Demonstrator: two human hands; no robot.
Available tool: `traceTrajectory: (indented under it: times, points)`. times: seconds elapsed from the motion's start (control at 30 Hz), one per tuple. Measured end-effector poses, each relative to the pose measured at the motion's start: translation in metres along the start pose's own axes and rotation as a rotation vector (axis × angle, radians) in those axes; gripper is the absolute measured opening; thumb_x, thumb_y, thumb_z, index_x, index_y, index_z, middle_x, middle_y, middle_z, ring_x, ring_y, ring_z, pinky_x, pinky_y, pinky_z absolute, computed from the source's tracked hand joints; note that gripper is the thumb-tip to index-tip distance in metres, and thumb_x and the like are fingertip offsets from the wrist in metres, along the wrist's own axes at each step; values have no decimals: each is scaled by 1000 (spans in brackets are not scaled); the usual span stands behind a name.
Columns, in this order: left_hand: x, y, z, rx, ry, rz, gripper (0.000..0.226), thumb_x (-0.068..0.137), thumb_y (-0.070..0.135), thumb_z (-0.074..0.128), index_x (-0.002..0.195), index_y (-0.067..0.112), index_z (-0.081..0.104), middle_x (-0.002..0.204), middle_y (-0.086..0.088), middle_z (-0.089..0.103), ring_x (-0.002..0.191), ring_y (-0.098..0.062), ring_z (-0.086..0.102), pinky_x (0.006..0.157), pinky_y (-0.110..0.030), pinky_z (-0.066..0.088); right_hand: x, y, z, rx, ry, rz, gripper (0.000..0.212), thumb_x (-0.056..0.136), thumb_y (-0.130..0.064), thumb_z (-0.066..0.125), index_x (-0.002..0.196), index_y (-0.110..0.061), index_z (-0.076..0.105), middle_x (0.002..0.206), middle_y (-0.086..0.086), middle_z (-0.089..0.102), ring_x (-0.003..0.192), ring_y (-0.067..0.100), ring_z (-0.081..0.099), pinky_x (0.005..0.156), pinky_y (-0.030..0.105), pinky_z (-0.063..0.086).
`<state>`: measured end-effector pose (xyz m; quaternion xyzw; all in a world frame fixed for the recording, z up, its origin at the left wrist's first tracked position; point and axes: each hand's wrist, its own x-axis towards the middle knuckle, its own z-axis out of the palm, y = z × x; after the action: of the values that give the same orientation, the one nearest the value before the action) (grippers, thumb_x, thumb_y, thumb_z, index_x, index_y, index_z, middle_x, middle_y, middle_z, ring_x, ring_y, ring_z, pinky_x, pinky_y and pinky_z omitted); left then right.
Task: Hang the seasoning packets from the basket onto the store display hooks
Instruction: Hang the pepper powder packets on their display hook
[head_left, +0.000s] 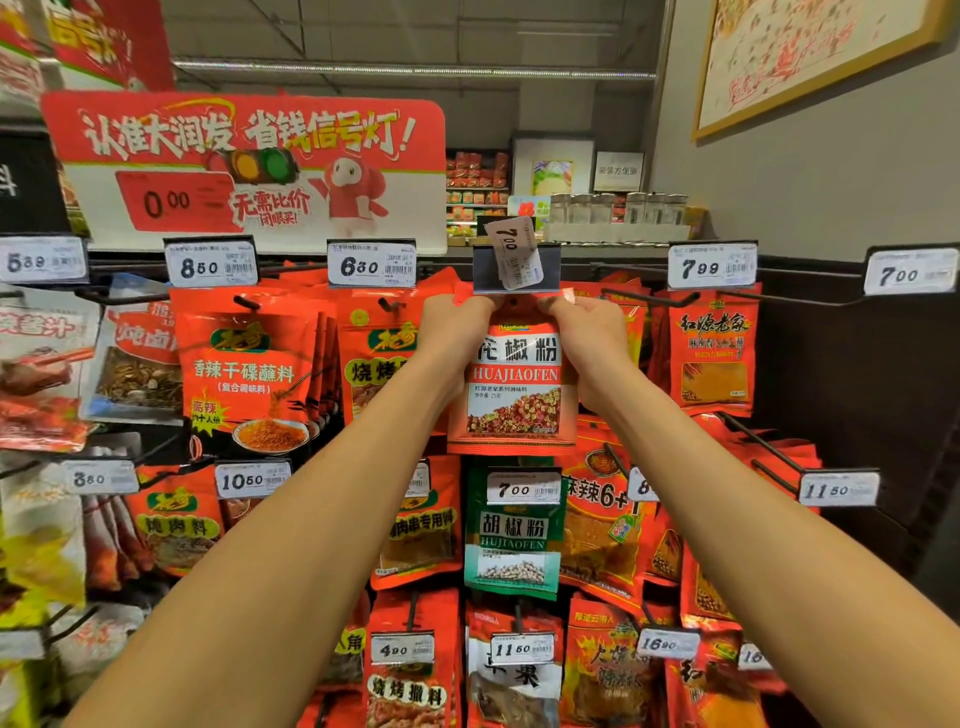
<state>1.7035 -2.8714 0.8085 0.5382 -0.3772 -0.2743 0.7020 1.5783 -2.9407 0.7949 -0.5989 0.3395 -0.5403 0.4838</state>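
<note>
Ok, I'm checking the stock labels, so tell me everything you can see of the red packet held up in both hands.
The red glossy plastic seasoning packet hangs upright and flat, facing the camera. White characters sit above "HUAJIAOFEN", with a picture of red and yellow peppercorn husks below. The left hand and right hand pinch its top corners, just under the tilted 7.00 price tag holder. Its top edge is hidden, so whether it is on the hook is unclear.
</note>
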Motion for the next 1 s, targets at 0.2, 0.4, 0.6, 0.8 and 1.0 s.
traceTrajectory:
  times: [0.2,0.4,0.6,0.8,1.0]
  points:
    - [8,-10,1,59,66,-57,23,86,27,75,97,10,63,85,-13,78,70,-30,76,66,-50,64,6,7,4,-34,49,45,19,89,-28,70,75,-15,66,69,6,76,63,24,76,64,40,62]
    - [15,-39,-3,-7,116,-70,29,84,41,79,90,14,69,80,-7,78,69,-25,76,65,-40,63,9,24,-6,-180,-6,-9,32,94,-43,65,75,-18,65,68,-4,74,69,17,73,67,36,57]
    - [38,-43,6,-46,164,-127,21,90,28,75,94,10,66,82,-9,77,61,-22,75,49,-30,57,32,24,6,-219,24,-72,29,95,-41,64,79,-17,70,78,2,77,77,22,75,80,49,62]
    - [72,-44,23,-7,234,-237,35,88,25,78,110,3,62,87,-12,76,66,-27,75,61,-39,64,73,35,16,-218,7,105,24,94,-43,66,82,-21,67,88,3,76,85,26,73,87,47,59]
    - [85,-43,24,47,163,-225,36,98,27,64,122,3,55,94,-13,76,71,-24,75,59,-39,63,89,33,23,-137,-88,233,41,103,-43,49,123,-9,61,109,12,74,98,32,72,94,49,57]
